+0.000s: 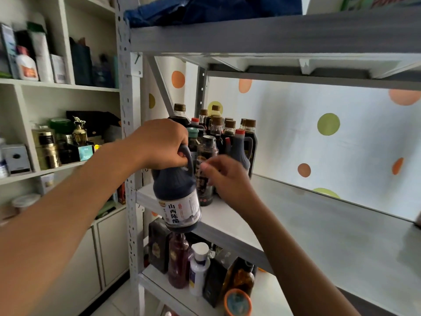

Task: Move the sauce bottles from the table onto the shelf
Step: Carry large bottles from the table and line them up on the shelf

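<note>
Left hand [163, 144] clamped on jug [176, 190] handle; jug upright, axis vertical, hanging just off shelf [227, 222] front edge. Right hand [225, 176] at bottle [206, 169] in the shelf cluster; fingers [208, 167] loosely curled, grip undetermined.

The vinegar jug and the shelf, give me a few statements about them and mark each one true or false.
1. The left hand grips the dark vinegar jug by its handle. True.
2. The jug stands on the shelf board. False: it hangs in the air at the shelf's front edge.
3. The right hand is at the tall dark bottle on the shelf. True.
4. The bottles on the shelf are grouped at its right end. False: they cluster at the left end.
5. The shelf below holds nothing. False: bottles stand there.
</note>
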